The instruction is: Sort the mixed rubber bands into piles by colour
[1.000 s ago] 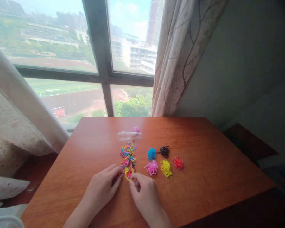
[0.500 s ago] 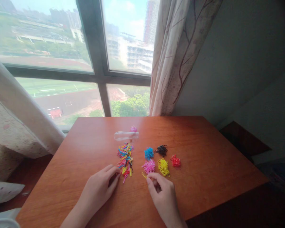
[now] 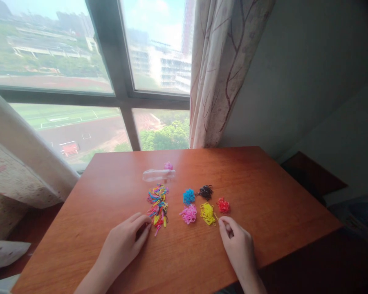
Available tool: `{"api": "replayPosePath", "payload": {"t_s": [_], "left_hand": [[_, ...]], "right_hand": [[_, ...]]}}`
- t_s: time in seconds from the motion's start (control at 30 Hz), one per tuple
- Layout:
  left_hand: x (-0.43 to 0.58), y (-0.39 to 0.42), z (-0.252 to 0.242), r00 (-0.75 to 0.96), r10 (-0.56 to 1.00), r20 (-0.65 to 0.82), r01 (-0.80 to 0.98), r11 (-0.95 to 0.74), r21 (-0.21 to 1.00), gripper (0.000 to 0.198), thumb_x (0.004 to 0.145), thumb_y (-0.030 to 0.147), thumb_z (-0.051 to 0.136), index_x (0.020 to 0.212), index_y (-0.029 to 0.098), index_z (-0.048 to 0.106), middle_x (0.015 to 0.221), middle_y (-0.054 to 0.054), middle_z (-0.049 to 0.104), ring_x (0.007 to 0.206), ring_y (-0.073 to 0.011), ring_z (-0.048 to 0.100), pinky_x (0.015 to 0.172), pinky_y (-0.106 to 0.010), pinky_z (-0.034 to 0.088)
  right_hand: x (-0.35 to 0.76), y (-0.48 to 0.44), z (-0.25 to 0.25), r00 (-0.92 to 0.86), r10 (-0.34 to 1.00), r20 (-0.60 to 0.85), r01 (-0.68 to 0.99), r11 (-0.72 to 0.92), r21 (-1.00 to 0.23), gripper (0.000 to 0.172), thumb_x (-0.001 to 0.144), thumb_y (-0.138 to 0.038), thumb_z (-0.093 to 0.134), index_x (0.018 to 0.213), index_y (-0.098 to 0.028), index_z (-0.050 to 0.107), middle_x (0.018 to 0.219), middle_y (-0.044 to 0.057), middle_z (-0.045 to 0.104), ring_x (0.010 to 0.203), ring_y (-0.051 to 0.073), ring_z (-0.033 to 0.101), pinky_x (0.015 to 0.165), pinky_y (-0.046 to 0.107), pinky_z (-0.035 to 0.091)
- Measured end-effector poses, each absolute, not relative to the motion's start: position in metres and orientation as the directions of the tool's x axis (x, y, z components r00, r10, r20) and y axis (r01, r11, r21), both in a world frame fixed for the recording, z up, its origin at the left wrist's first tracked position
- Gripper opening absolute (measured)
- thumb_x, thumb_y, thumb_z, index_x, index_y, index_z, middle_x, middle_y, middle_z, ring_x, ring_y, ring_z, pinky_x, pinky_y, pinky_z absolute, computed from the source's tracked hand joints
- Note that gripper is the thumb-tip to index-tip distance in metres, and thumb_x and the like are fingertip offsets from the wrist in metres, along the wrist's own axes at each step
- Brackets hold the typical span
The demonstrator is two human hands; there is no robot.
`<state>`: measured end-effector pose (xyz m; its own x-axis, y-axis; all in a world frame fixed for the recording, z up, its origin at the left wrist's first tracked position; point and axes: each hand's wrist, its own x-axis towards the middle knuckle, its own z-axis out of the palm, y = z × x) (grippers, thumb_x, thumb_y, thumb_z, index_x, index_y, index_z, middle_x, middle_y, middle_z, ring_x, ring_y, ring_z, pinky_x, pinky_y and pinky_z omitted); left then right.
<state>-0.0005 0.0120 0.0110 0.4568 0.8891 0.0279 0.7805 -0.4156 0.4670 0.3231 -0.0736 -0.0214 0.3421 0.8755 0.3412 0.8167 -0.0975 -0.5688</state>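
My right hand (image 3: 237,239) pinches a thin yellow rubber band (image 3: 216,216) at the right edge of the yellow rubber-band pile (image 3: 207,214). At the left side of a mixed-colour pile of rubber bands (image 3: 157,204), my left hand (image 3: 127,237) rests with thumb and fingertips together; anything between them is too small to make out. Single-colour piles lie around the yellow one: pink bands (image 3: 188,214) to its left, blue bands (image 3: 189,196) behind left, black bands (image 3: 205,192) behind, and red bands (image 3: 223,205) to the right.
A clear plastic bottle-shaped container (image 3: 158,175) lies on its side behind the mixed pile, with a small pink object (image 3: 168,165) just beyond it. The wooden table (image 3: 178,257) meets a window at the back, with curtains (image 3: 223,73) on both sides.
My right hand has moved right, carrying the yellow rubber band from in front of the pink pile to the yellow pile's edge. My left hand stays by the mixed pile. The view has shifted slightly.
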Motion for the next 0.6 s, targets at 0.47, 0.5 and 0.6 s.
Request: {"api": "replayPosePath", "payload": {"t_s": [0.47,0.5,0.6], "left_hand": [[0.003,0.011,0.016,0.447,0.893,0.045,0.775,-0.412,0.479,0.024,0.093,0.029,0.043,0.091,0.026,0.067,0.086,0.000,0.070,0.076,-0.0161,0.068,0.067,-0.023,0.049],[0.003,0.010,0.017,0.448,0.893,0.047,0.775,-0.414,0.477,0.024,0.093,0.029,0.043,0.091,0.026,0.067,0.085,0.000,0.069,0.076,-0.0162,0.068,0.067,-0.023,0.049],[0.003,0.010,0.017,0.455,0.889,0.056,0.775,-0.426,0.466,0.023,0.092,0.027,0.044,0.090,0.026,0.067,0.086,-0.001,0.069,0.076,-0.0161,0.068,0.066,-0.023,0.049]], "right_hand": [[0.317,-0.071,-0.016,0.356,0.884,0.303,0.798,-0.118,-0.591,0.039,0.098,-0.049,0.044,0.085,-0.022,0.069,0.067,0.005,0.069,0.057,0.019,0.065,0.054,0.025,0.042],[0.316,-0.072,-0.016,0.362,0.877,0.316,0.791,-0.110,-0.601,0.040,0.098,-0.050,0.044,0.085,-0.021,0.069,0.067,0.006,0.068,0.056,0.019,0.065,0.054,0.025,0.042],[0.305,-0.072,-0.015,0.347,0.877,0.333,0.762,-0.057,-0.645,0.037,0.098,-0.047,0.045,0.087,-0.020,0.069,0.066,0.005,0.067,0.055,0.017,0.063,0.055,0.024,0.043]]}}
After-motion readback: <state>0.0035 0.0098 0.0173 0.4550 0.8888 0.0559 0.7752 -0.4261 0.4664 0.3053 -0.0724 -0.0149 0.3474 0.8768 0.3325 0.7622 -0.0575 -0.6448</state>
